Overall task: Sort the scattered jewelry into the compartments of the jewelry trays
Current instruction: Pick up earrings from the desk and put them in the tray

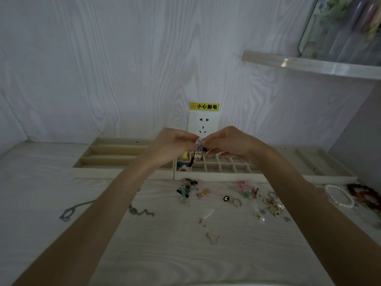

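A pale wood-grain table (pixel 185 254) runs up to a wall panel of the same whitish grain; a white power socket (pixel 203 125) sits on that wall just above the table line, with a yellow warning sticker (pixel 204 106) over it; at the upper right a clear shelf (pixel 309 64) juts from the wall and carries a transparent box (pixel 340 29) of blurred contents. Against the wall lie three beige trays side by side: a left tray (pixel 115 155) of long channels, a middle grid tray (pixel 222 167) of small square cells, and a right tray (pixel 321 162) of long slots; the leftmost cells of the grid tray hold a yellow piece and a flower-shaped piece. Above the grid tray's left part both hands meet; the left hand (pixel 171 147) and right hand (pixel 228 144) each pinch with curled fingertips a small blue-and-white patterned earring (pixel 198 144), from which a dark tassel (pixel 192 161) hangs towards the cells; the hands hide the cells behind them. In front of the trays loose jewelry lies scattered: a dark mixed cluster (pixel 186 191), a pink and green cluster (pixel 246 188), gold rings and charms (pixel 272 204), a black round charm (pixel 226 198), a hook earring (pixel 212 238); a grey chain (pixel 69 212) lies far left, partly under the left forearm; a pearl bracelet (pixel 340 196) and an amber bead bracelet (pixel 365 195) lie at the right edge.
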